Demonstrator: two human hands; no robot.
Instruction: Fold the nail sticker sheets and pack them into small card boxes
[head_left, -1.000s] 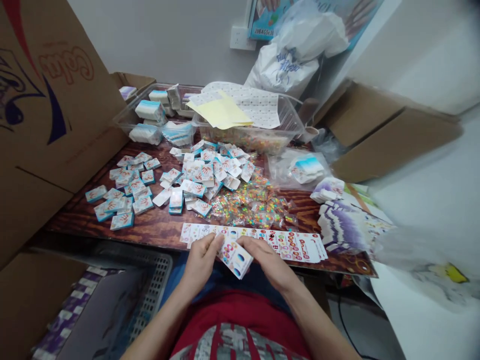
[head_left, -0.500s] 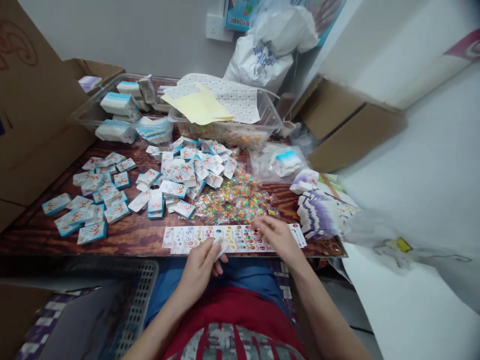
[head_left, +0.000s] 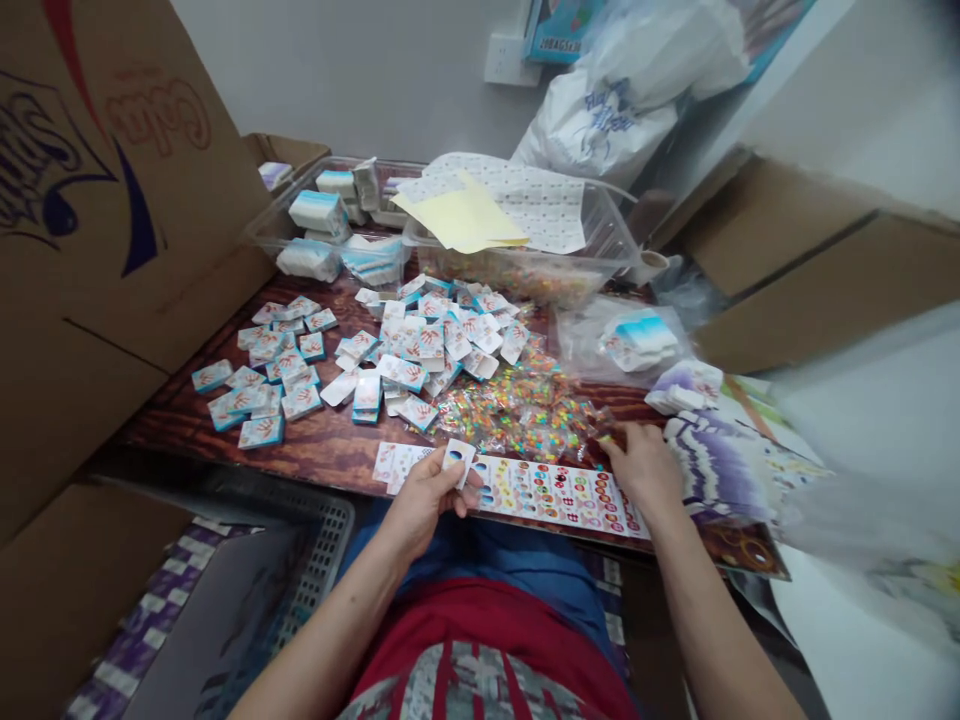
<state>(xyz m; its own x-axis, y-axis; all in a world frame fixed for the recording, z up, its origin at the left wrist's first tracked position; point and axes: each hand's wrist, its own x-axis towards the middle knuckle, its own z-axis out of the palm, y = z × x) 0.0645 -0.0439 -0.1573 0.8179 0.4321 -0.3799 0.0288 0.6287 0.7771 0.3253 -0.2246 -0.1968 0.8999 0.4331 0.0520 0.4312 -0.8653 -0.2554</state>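
Observation:
My left hand (head_left: 431,492) pinches a small white sticker card (head_left: 459,462) with dark blue oval marks, above the near table edge. Under it lie long sticker strips (head_left: 555,492) printed with rows of small coloured pictures. To the right, my right hand (head_left: 646,470) reaches over the strips' far edge, its fingertips closed at the rim of a heap of small clear packets (head_left: 517,410) of bright coloured bits. A packet seems to be between those fingertips. Left of the heap are piled small white-and-blue boxes (head_left: 420,340), several with open flaps, and a separate group of closed boxes (head_left: 274,370).
Behind stand clear plastic tubs (head_left: 622,250), one topped with a yellow sheet (head_left: 461,212). A clear bag (head_left: 585,340) and purple-white folded pieces (head_left: 701,455) lie at right. Cardboard boxes (head_left: 112,250) flank the table (head_left: 180,425). A grey basket (head_left: 341,530) is below.
My right hand has moved from over the sticker strips to the packet heap's right edge. My left hand has raised the card, showing its printed face. The view has swung left.

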